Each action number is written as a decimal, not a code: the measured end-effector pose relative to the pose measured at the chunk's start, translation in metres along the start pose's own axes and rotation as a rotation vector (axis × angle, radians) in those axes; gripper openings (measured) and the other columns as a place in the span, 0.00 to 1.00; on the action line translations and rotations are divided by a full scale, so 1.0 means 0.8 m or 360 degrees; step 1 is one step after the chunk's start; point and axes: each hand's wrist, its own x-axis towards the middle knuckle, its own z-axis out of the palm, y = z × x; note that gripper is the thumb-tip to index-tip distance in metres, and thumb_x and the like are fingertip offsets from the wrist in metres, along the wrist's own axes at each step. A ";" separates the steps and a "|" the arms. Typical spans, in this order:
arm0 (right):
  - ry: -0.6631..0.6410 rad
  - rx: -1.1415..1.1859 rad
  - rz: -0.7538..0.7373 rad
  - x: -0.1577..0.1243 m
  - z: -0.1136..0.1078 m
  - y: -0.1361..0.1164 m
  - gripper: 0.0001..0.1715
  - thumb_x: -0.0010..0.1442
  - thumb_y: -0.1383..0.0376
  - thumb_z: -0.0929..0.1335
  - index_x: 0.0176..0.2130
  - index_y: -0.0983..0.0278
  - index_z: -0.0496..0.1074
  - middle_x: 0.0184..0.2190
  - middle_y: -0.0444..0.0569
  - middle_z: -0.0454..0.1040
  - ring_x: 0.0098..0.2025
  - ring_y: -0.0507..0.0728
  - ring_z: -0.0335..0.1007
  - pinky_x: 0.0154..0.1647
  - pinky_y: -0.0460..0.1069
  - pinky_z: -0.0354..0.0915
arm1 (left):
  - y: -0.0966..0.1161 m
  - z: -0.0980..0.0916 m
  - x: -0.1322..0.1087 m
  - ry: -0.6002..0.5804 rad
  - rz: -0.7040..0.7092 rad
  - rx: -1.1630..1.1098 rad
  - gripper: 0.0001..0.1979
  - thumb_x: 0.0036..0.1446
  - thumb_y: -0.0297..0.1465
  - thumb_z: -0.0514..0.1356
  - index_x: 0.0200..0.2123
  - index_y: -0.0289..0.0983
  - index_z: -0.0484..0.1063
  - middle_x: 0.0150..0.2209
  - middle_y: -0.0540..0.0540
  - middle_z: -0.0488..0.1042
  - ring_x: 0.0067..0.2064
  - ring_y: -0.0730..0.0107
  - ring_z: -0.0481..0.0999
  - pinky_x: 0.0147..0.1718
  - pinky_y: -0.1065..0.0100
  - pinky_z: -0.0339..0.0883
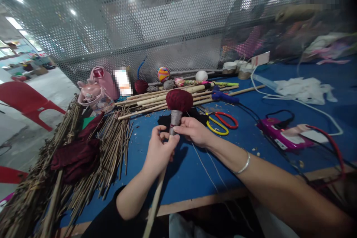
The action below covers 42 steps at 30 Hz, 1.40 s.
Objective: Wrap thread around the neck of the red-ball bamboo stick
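A wooden stick (157,200) slants up from the table's front edge, topped by a dark red cloth-covered ball (179,100). Grey thread wrapping (175,117) binds the neck below the ball. My left hand (161,147) is closed around the stick just under the wrapping. With thumb and fingers pinched, my right hand (193,131) presses on the wrapped neck from the right. Loose pale thread (205,167) hangs below that hand over the table edge. Behind both hands lies a black cloth (164,119), partly hidden.
Scissors (220,128) with red and yellow handles lie right of my hands. A purple power strip (284,134) with cables is farther right. Bundled twigs (111,148) and dark red cloth (75,156) cover the left side. Several sticks (150,100) lie behind, before a perforated metal screen (156,18).
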 end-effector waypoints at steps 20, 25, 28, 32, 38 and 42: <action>0.0022 0.0065 -0.0028 -0.015 0.000 -0.018 0.15 0.47 0.58 0.70 0.26 0.67 0.67 0.10 0.33 0.52 0.11 0.42 0.40 0.11 0.41 0.37 | 0.018 -0.012 0.002 -0.0267 -0.0007 -0.0586 0.09 0.53 0.34 0.58 0.33 0.35 0.62 0.23 0.56 0.63 0.12 0.91 0.48 0.07 0.85 0.43; 0.0032 -0.0089 -0.0037 -0.012 0.002 -0.012 0.16 0.47 0.57 0.70 0.27 0.67 0.67 0.10 0.34 0.52 0.11 0.42 0.41 0.11 0.41 0.37 | 0.018 -0.013 0.001 -0.0268 -0.0001 -0.0610 0.09 0.52 0.35 0.58 0.32 0.36 0.62 0.23 0.57 0.62 0.12 0.91 0.48 0.07 0.85 0.43; 0.0047 -0.0147 -0.0069 -0.011 0.001 -0.012 0.16 0.48 0.56 0.70 0.27 0.68 0.67 0.10 0.34 0.52 0.12 0.42 0.42 0.12 0.42 0.37 | 0.016 -0.013 0.002 -0.0281 -0.0002 -0.0624 0.09 0.53 0.35 0.58 0.32 0.36 0.62 0.23 0.57 0.62 0.12 0.91 0.48 0.07 0.86 0.43; 0.0070 -0.0145 -0.0101 -0.010 0.002 -0.013 0.16 0.48 0.57 0.70 0.26 0.68 0.68 0.10 0.34 0.52 0.12 0.43 0.42 0.12 0.42 0.37 | 0.018 -0.011 -0.001 -0.0299 -0.0047 -0.0665 0.10 0.52 0.35 0.59 0.33 0.36 0.62 0.23 0.57 0.62 0.12 0.91 0.47 0.07 0.86 0.42; -0.0008 0.0065 -0.0098 -0.005 -0.001 -0.010 0.15 0.46 0.59 0.71 0.28 0.67 0.65 0.11 0.34 0.54 0.11 0.42 0.41 0.11 0.42 0.36 | 0.017 -0.010 -0.001 -0.0425 -0.0187 -0.0748 0.12 0.49 0.36 0.60 0.30 0.36 0.61 0.20 0.57 0.63 0.10 0.91 0.46 0.06 0.85 0.41; -0.0224 0.0260 0.0056 -0.003 -0.009 -0.006 0.20 0.45 0.59 0.72 0.35 0.68 0.67 0.16 0.36 0.61 0.11 0.41 0.38 0.10 0.42 0.35 | 0.009 -0.011 0.002 -0.0474 -0.0202 -0.0639 0.11 0.53 0.38 0.57 0.29 0.35 0.62 0.17 0.55 0.65 0.09 0.87 0.52 0.07 0.82 0.47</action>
